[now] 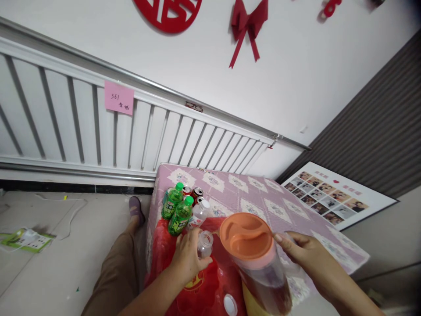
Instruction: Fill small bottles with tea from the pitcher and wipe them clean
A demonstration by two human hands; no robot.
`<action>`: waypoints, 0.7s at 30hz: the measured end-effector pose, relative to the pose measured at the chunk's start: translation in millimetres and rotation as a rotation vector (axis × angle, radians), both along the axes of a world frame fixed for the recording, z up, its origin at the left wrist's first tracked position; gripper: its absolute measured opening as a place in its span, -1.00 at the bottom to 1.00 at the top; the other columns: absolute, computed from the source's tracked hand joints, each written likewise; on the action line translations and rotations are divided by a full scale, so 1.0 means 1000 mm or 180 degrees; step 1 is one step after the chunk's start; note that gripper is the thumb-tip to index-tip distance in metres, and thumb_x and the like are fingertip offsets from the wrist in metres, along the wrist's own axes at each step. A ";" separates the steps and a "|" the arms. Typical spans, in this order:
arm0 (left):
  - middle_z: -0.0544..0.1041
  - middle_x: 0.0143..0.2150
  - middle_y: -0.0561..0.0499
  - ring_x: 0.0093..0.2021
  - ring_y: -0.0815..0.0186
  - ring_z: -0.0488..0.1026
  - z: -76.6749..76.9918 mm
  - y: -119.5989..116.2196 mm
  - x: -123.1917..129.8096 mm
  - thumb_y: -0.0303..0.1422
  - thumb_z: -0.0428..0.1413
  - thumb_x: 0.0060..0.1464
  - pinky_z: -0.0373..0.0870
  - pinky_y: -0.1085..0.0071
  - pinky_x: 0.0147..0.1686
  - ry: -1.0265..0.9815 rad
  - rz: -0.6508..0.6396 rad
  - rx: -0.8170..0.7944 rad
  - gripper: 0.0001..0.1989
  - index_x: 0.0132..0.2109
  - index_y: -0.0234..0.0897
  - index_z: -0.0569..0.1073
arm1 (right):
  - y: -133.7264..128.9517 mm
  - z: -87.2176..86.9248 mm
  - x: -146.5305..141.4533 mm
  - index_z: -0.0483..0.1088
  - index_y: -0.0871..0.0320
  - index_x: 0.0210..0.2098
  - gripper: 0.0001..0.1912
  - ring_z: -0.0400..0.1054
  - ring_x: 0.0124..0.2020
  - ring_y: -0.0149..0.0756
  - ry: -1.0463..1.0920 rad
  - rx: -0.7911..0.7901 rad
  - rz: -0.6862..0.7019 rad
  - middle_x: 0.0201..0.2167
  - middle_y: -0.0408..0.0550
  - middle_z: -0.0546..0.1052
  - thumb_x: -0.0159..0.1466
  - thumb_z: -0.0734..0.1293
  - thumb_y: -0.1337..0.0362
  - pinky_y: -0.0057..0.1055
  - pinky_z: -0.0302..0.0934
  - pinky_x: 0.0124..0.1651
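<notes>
My left hand (pixel 188 259) is wrapped round an uncapped clear bottle (pixel 205 244), held upright over a red plastic cover (pixel 217 281). In my right hand (pixel 301 251) is a clear pitcher (pixel 266 281) with an orange lid (pixel 246 237) and dark liquid inside. The pitcher tilts, and its spout side is close to the bottle's mouth, without visible contact. A white cap (pixel 230 304) lies on the red cover. Behind my left hand stand two green bottles (pixel 180 216) and a clear bottle with a white cap (pixel 201 210).
Several cans (pixel 198 193) stand behind the bottles on a purple patterned mattress (pixel 250 188). A white radiator (pixel 184 136) runs along the wall. A framed photo board (pixel 332 193) leans at the right. On the floor at the left lies a power strip (pixel 29 239).
</notes>
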State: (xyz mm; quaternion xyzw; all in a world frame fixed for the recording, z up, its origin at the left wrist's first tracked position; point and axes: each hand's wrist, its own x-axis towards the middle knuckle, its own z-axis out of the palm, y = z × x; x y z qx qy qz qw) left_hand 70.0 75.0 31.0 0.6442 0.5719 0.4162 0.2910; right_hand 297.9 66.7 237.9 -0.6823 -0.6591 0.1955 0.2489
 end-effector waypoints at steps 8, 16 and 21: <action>0.48 0.16 -0.16 0.18 0.00 0.39 0.002 0.000 -0.001 -0.38 0.30 -0.24 0.13 0.00 0.24 0.0012 -0.0032 -0.0034 -0.25 0.16 -0.22 0.28 | 0.001 0.000 0.000 0.35 0.13 -0.64 -0.41 0.03 -0.51 -0.33 0.0085 -0.0211 -0.0017 -0.63 -0.19 0.22 0.07 0.28 -0.30 -0.40 -0.04 -0.45; 0.47 0.18 -0.17 0.18 -0.01 0.38 0.003 0.001 -0.001 -0.38 0.30 -0.23 0.13 -0.01 0.24 0.0044 -0.0044 -0.0053 -0.25 0.17 -0.23 0.27 | 0.002 -0.003 0.001 0.37 0.12 -0.65 -0.44 0.05 -0.54 -0.35 0.0104 -0.0131 -0.0016 -0.65 -0.20 0.23 0.08 0.31 -0.26 -0.41 -0.03 -0.49; 0.47 0.17 -0.17 0.18 -0.01 0.39 0.004 0.000 -0.001 -0.38 0.30 -0.23 0.14 -0.01 0.24 0.0056 -0.0058 -0.0065 -0.27 0.15 -0.24 0.28 | 0.001 -0.003 0.003 0.42 0.13 -0.61 -0.42 0.09 -0.55 -0.34 0.0007 -0.0134 -0.0018 -0.65 -0.17 0.30 0.06 0.29 -0.29 -0.42 0.02 -0.52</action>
